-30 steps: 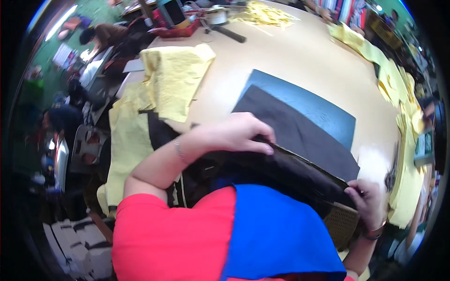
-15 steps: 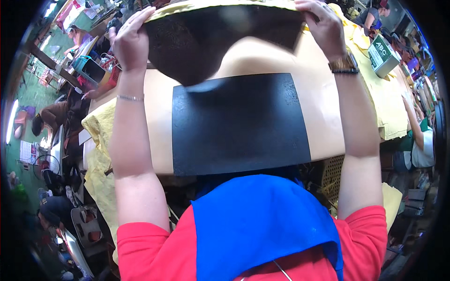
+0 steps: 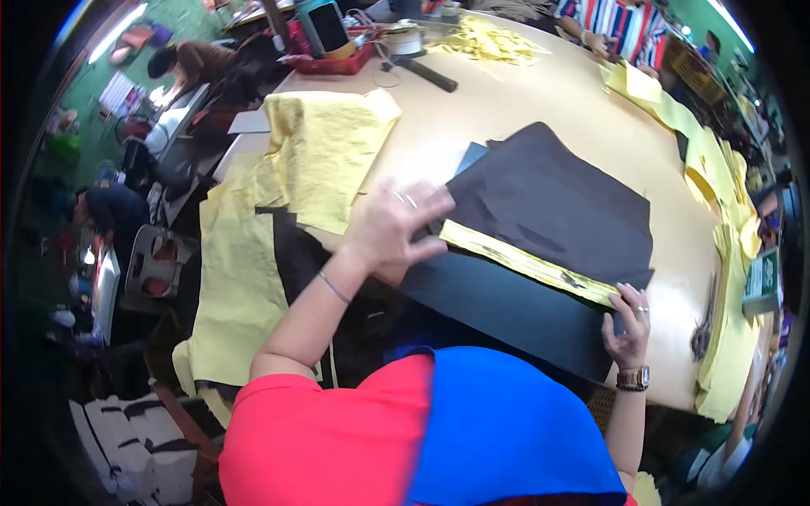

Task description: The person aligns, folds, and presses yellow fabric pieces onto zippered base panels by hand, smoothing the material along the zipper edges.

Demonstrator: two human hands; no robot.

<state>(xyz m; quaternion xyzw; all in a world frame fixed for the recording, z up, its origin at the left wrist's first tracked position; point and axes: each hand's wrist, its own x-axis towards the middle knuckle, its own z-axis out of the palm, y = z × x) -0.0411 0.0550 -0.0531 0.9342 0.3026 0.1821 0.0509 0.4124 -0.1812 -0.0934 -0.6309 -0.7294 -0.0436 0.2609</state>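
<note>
A dark brown sheet (image 3: 553, 194), which looks like fabric or leather, lies over a black mat (image 3: 506, 304) on the table. Along its near edge runs a yellow strip (image 3: 523, 260) with dark marks. My left hand (image 3: 398, 226) is over the strip's left end, fingers spread and slightly blurred, holding nothing. At the strip's right end is my right hand (image 3: 629, 327); its bent fingertips rest on the corner and the thumb stands apart. A small blue-grey piece (image 3: 471, 157) peeks out from under the sheet's far left side.
Yellow cloth (image 3: 325, 148) is heaped at left, more yellow pieces (image 3: 721, 337) along the right edge beside scissors (image 3: 702, 329). Toward the back are a red basket (image 3: 337, 64), a black-handled tool (image 3: 426, 74) and yellow scraps (image 3: 485, 40). A person in a striped shirt (image 3: 620, 29) stands across the table.
The brown sheet, held up by both hands before, now lies on the mat. My left hand has come off it, the right stays at its corner. The view has turned.
</note>
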